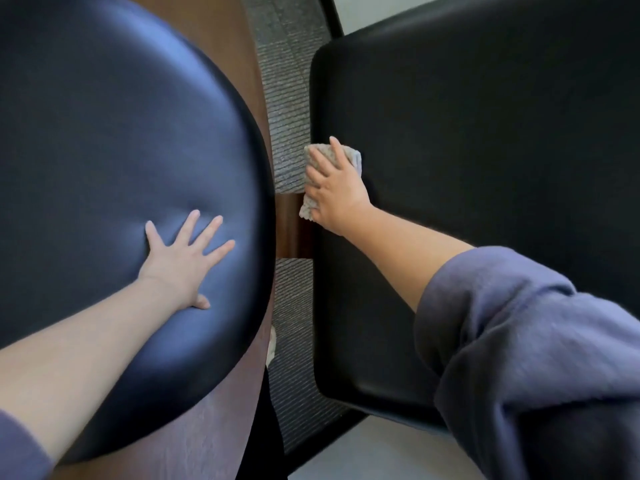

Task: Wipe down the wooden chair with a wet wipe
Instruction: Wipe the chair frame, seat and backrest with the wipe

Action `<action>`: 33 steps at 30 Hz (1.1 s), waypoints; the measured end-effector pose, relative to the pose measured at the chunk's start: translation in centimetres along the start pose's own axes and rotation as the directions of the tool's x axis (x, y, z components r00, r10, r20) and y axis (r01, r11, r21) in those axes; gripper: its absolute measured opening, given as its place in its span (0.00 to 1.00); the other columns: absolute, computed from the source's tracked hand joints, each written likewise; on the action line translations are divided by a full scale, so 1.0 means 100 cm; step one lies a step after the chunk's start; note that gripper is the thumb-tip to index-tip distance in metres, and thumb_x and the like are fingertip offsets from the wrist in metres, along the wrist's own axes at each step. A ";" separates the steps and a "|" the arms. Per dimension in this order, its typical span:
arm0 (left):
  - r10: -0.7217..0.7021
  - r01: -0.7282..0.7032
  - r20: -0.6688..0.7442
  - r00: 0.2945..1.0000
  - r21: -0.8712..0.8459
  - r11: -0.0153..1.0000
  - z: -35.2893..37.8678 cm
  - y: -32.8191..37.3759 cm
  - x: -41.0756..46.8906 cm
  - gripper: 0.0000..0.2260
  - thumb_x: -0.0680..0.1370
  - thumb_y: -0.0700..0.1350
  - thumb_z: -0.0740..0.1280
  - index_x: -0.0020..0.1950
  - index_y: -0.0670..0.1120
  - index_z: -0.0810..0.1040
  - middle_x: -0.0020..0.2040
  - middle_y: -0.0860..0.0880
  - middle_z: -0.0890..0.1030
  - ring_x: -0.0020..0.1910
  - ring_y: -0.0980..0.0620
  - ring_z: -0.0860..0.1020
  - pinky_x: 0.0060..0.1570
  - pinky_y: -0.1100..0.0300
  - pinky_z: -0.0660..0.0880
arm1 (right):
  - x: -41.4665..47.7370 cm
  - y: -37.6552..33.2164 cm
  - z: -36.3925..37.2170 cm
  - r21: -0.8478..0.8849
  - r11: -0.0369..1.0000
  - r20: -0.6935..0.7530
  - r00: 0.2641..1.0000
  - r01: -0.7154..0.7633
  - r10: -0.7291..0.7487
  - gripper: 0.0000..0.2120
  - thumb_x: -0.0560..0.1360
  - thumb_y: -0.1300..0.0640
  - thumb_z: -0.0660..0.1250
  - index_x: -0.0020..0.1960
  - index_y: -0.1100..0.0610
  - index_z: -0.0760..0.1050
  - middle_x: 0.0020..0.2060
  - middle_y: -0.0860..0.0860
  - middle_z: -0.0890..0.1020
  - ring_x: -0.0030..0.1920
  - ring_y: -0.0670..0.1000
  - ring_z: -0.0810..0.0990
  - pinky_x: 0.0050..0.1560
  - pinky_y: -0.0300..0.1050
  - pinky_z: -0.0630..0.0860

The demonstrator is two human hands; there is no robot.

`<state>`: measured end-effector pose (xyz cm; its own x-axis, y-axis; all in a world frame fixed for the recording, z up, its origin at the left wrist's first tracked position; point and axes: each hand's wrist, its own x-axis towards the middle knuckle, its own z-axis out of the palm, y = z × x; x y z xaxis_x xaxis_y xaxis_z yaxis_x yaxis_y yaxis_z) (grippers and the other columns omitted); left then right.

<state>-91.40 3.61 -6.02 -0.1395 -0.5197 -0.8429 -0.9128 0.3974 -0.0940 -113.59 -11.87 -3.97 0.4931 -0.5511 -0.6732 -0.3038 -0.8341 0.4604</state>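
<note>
Below, grey ribbed carpet [291,109] runs between a rounded black cushion [104,133] on the left and a flat black seat [485,133] on the right. My left hand [180,258] lies flat on the cushion, fingers spread. The wipe [313,161] sits at the seat's left edge under my right hand [332,192], my fingers splayed over it and pressing down.

Counting now, I see two hands: left hand [180,259], right hand [334,192]. One wipe [314,156]. Two black cushions: round cushion [121,133] left, square cushion [485,133] right.
</note>
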 end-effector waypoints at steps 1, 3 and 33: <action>-0.018 0.017 -0.007 1.000 -0.017 1.000 -0.002 -0.002 0.004 0.52 0.69 0.72 0.63 0.76 0.56 0.30 0.75 0.48 0.26 0.75 0.40 0.30 0.65 0.28 0.56 | 0.007 0.008 -0.002 -0.015 1.000 -0.016 1.000 -0.003 0.002 0.31 0.80 0.38 0.43 0.79 0.51 0.55 0.79 0.54 0.52 0.78 0.61 0.40 0.71 0.68 0.31; -0.047 0.046 -0.014 0.999 -0.045 0.998 -0.002 -0.003 0.010 0.56 0.68 0.72 0.65 0.75 0.53 0.28 0.75 0.49 0.25 0.75 0.41 0.29 0.65 0.27 0.55 | 0.020 0.024 -0.008 -0.034 0.999 -0.038 0.999 -0.006 0.004 0.30 0.80 0.39 0.43 0.79 0.51 0.55 0.79 0.54 0.52 0.78 0.61 0.39 0.71 0.68 0.32; -0.071 0.078 0.087 0.994 -0.089 0.993 -0.012 0.000 0.005 0.58 0.68 0.67 0.70 0.76 0.52 0.28 0.75 0.50 0.25 0.75 0.42 0.30 0.63 0.27 0.57 | -0.128 0.181 -0.033 0.088 0.845 -0.246 0.811 -0.527 0.531 0.28 0.80 0.37 0.47 0.78 0.44 0.55 0.79 0.53 0.55 0.78 0.62 0.48 0.71 0.70 0.37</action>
<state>-91.98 2.41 -5.83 -0.0408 -0.4790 -0.8769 -0.9514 0.2867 -0.1123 -122.72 -19.82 14.91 0.4387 -0.8845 -0.1587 -0.5882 -0.4162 0.6934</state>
